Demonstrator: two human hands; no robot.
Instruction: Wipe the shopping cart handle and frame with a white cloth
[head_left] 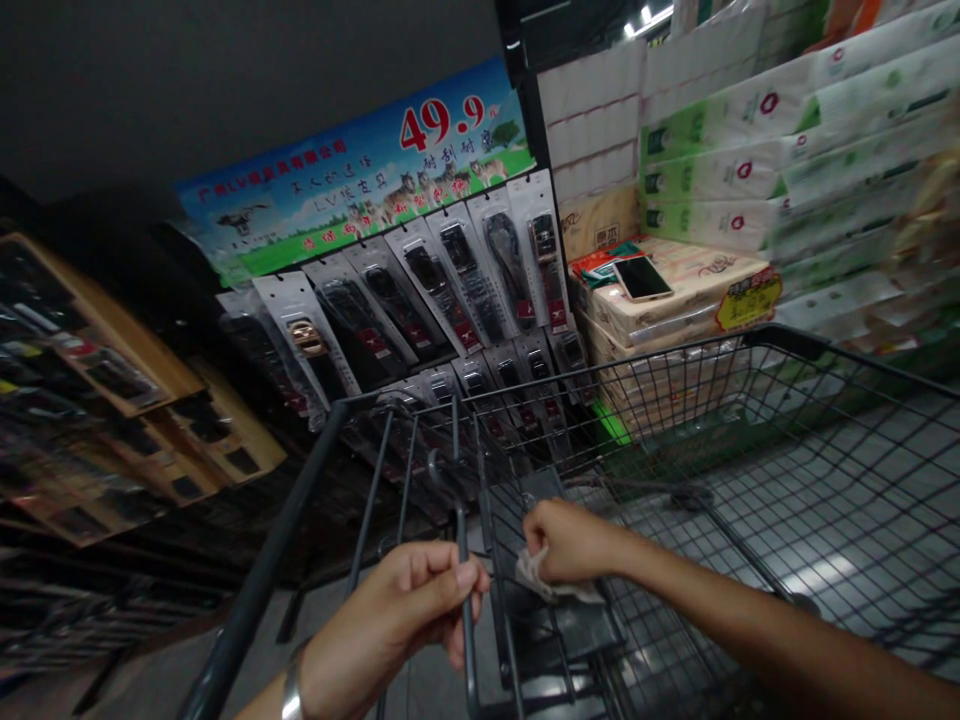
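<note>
My left hand, with a metal band on the wrist, is closed around an upright dark metal bar of a shopping cart. Inside the cart my right hand is in a fist around a crumpled whitish cloth. The cloth lies against a dark flat panel in the cart's seat part, and some of it hangs out below my fingers. Whether it is fabric or paper, I cannot tell. The cart's handle bar runs along the left of my left hand.
Packaged belts hang beyond the cart, under a price sign. A phone lies on stacked tissue packs. More white and green packs are piled at the right. A wooden display rack stands at the left.
</note>
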